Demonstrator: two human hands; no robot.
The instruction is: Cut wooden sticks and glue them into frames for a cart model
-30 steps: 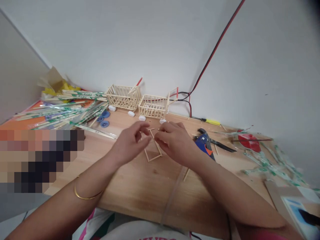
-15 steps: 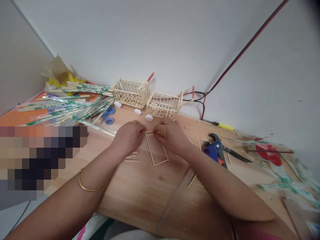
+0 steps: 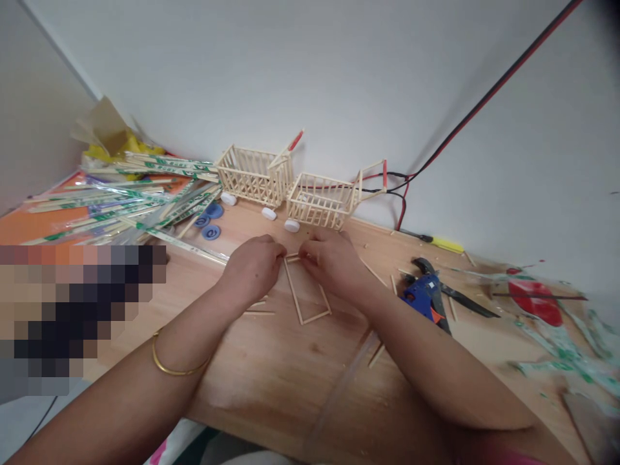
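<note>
A thin rectangular frame of wooden sticks lies on the wooden table, its near short side toward me. At its far left corner, my left hand has its fingers pinched together on the frame. My right hand pinches the far short side close to the right corner and covers part of the long right stick. Just beyond my hands stand two small stick-built carts, a left cart and a right cart, each with a red-wrapped handle and white wheels.
Paper-wrapped chopsticks are heaped at the left, beside several blue caps. A blue-handled cutter lies right of my right forearm. Behind it are a yellow-handled tool and cables. Torn wrappers litter the far right.
The view has shifted slightly, so the things on the right appear a little further right. Both hands keep their pinch at the frame's far end.
</note>
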